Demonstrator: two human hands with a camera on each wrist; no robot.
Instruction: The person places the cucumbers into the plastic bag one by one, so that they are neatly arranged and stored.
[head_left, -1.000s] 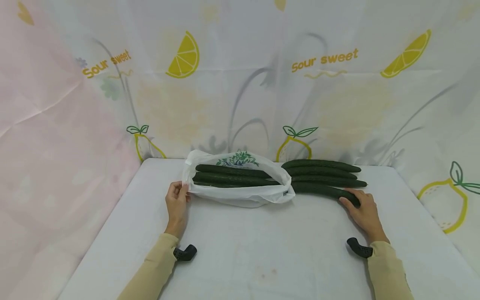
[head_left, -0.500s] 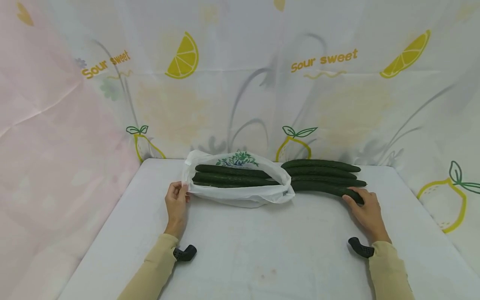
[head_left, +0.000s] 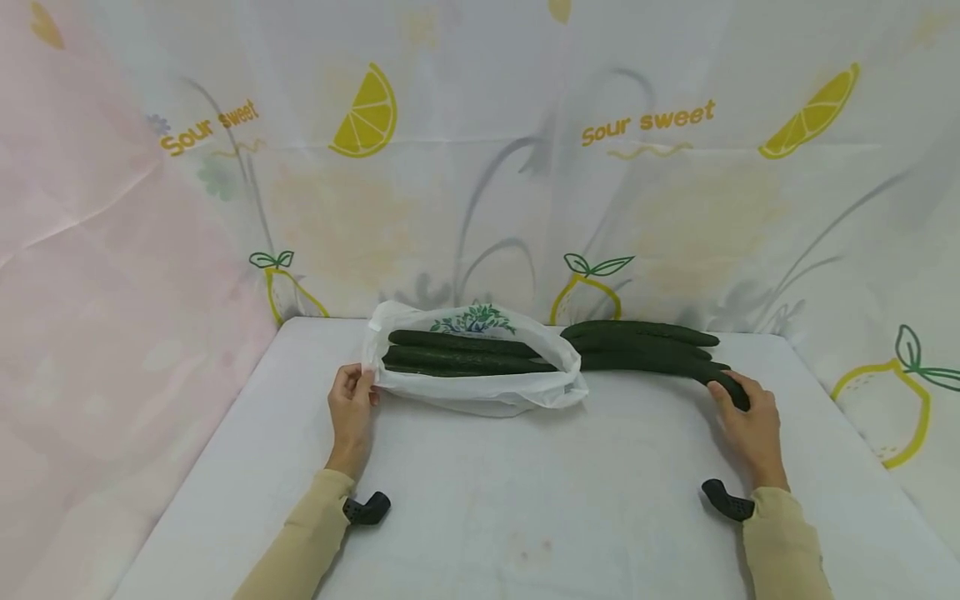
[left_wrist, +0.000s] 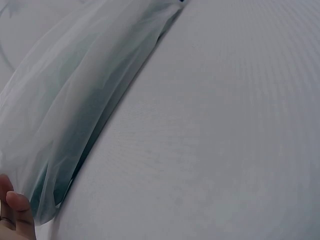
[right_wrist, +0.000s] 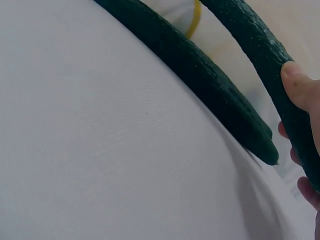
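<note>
A white plastic bag (head_left: pixel 450 392) with a green tree print lies on its side, its mouth spread toward me. Dark green cucumbers (head_left: pixel 465 362) show inside it. My left hand (head_left: pixel 350 421) pinches the bag's left edge; in the left wrist view its fingertips (left_wrist: pixel 20 202) are at the bag's lower end. At the right, my right hand (head_left: pixel 756 429) grips the near end of a long cucumber (right_wrist: pixel 260 55), thumb on one side and fingers on the other. That cucumber appears raised above another cucumber (right_wrist: pixel 200 80) lying on the table.
Several cucumbers (head_left: pixel 637 333) lie side by side right of the bag, along the back of the white-covered table (head_left: pixel 480 500). Behind it hangs a lemon-printed curtain (head_left: pixel 480 200). A black wrist device (head_left: pixel 726 500) sticks out from each sleeve.
My right hand has shifted right and slightly toward me with the cucumber, which has lifted and now overlaps the cucumbers behind it. The left hand and the bag have stayed put.
</note>
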